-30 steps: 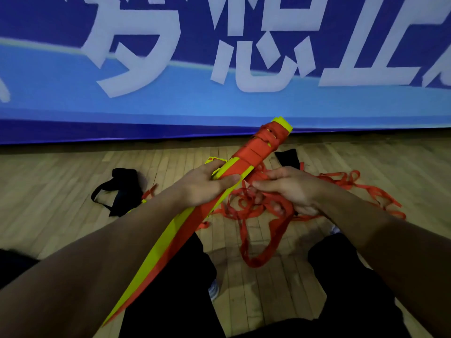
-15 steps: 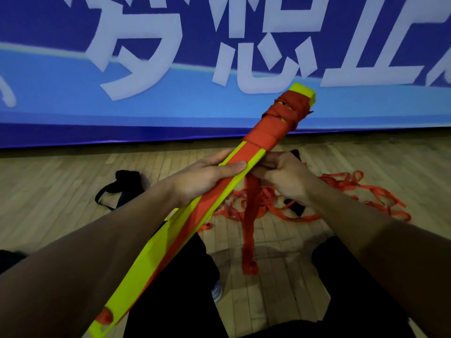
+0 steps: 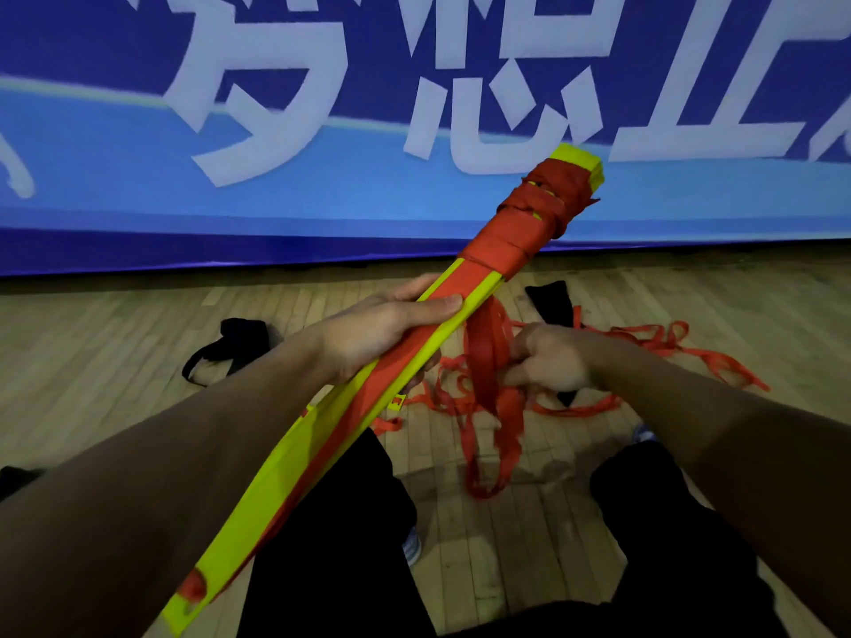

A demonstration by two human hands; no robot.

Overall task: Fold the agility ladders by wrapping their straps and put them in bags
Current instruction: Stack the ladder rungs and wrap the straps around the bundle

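Left hand point(image 3: 382, 333) grips rung bundle point(image 3: 322, 444); right hand point(image 3: 552, 361) grips strap point(image 3: 488, 361).

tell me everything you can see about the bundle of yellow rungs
The bundle of yellow rungs is a long stack of flat, plastic-looking slats, held tilted, near end low at the left, far end raised toward the blue banner. Red strap is wound tightly around its far end, and a red band runs along its length. The left hand grips its middle; loose strap hangs from it to the right hand, which holds that strap.
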